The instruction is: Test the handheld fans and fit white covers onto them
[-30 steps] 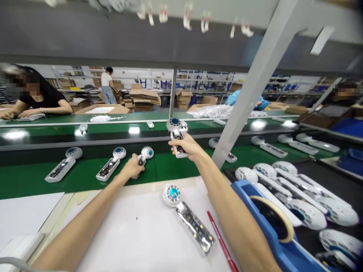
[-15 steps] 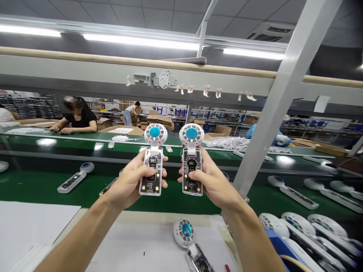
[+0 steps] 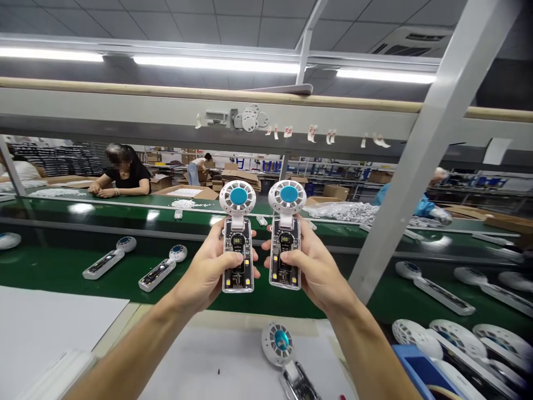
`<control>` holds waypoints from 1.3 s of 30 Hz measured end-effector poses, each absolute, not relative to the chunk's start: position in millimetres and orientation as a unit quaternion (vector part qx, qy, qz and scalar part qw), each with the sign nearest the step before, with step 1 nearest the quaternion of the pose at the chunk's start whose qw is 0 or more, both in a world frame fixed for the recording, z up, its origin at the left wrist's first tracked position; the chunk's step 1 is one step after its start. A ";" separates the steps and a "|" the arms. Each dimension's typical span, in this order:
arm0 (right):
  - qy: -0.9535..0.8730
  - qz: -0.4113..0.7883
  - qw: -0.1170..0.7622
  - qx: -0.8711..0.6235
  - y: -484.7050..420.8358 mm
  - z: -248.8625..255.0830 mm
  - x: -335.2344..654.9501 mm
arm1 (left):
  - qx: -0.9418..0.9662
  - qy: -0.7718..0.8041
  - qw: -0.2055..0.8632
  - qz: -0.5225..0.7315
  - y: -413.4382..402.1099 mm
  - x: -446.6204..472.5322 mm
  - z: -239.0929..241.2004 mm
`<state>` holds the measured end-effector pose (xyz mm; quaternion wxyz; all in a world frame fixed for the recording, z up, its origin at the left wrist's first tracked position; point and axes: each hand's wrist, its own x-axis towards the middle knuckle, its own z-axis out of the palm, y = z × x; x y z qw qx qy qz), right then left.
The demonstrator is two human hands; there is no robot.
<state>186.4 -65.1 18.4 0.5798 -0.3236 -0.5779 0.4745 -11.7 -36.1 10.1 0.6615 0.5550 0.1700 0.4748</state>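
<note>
Straight ahead runs a long green belt (image 3: 50, 269), and nearer, down low, lies a white sheet (image 3: 183, 361). Up above them, the left hand (image 3: 206, 273) is wrapped around the left gadget (image 3: 237, 225), and the right hand (image 3: 320, 262) around the right gadget (image 3: 286, 223). Both gadgets point up, long and tall, side by side, close but not touching. A third gadget (image 3: 278, 345) lies slanted on the sheet, a bit nearer the right hand. Each thumb (image 3: 230, 260) rests just below a tiny screen (image 3: 237, 241).
</note>
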 end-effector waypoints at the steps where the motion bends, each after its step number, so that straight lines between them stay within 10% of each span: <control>1: -0.576 0.472 0.584 -0.322 -64.4 18.0 186.0 | 0.551 0.172 0.666 0.473 -35.4 -10.5 8.9; 39: -0.553 0.494 0.595 -0.309 -67.7 20.3 184.2 | 0.518 0.172 0.654 0.524 -41.3 -9.2 12.4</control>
